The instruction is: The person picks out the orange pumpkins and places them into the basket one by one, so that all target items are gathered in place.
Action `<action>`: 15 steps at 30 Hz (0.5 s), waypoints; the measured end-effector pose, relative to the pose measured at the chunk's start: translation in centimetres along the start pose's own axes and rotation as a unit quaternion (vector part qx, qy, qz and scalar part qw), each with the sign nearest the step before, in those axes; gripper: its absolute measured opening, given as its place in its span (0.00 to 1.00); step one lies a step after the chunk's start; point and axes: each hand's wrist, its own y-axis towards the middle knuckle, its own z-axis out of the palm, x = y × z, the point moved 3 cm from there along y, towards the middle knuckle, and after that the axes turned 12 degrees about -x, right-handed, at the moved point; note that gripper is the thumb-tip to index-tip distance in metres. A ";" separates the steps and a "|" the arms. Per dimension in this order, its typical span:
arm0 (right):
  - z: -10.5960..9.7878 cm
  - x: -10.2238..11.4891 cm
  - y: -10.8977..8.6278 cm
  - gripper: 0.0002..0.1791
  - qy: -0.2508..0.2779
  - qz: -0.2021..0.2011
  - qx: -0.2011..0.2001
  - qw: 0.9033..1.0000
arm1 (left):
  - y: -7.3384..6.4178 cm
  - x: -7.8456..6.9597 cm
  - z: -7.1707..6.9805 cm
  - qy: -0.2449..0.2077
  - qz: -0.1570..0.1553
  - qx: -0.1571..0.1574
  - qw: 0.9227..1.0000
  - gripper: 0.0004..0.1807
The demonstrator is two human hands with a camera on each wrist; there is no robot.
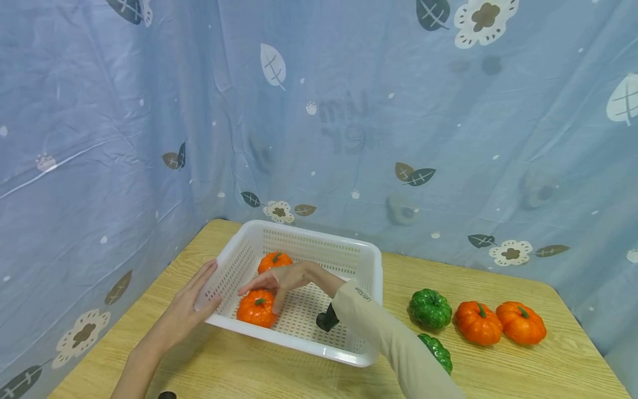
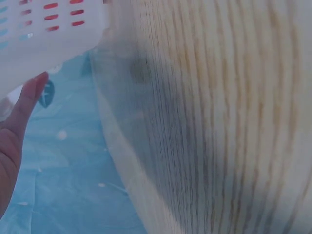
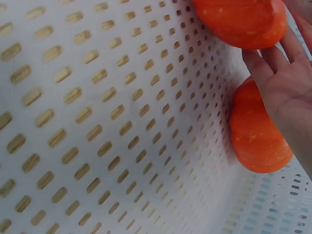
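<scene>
A white perforated plastic basket stands on the table with two orange toy pumpkins in it. My right hand reaches in from above and holds the front pumpkin, its thumb and fingers on either side. In the right wrist view, this pumpkin sits against the fingers, and the back pumpkin lies beside the hand on the basket floor. My left hand rests against the basket's left end, fingers straight. In the left wrist view, one of its fingers touches the basket's outer wall.
Right of the basket are a green toy pumpkin, another green one partly behind my right sleeve, and two orange ones, the nearer and the farther. A blue patterned curtain hangs behind the wooden table.
</scene>
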 end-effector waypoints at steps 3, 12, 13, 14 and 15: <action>0.0 0.3 -0.2 0.47 0.001 -0.006 0.004 1.000 | -0.1 0.0 0.0 0.002 0.003 -0.001 1.000 0.37; -1.0 2.6 -2.0 0.45 0.007 -0.005 -0.035 0.999 | 0.0 0.0 0.1 -0.003 0.008 0.005 1.000 0.37; -1.1 2.9 -2.2 0.45 0.004 -0.006 -0.041 0.999 | 0.0 0.0 0.0 -0.003 0.007 0.006 1.000 0.38; -1.2 3.1 -2.4 0.44 0.000 -0.004 -0.050 0.999 | 0.0 0.0 0.0 -0.004 0.006 0.006 1.000 0.38; -1.3 3.4 -2.7 0.44 -0.002 -0.003 -0.053 0.999 | 0.0 0.0 -0.1 -0.006 0.005 0.007 1.000 0.38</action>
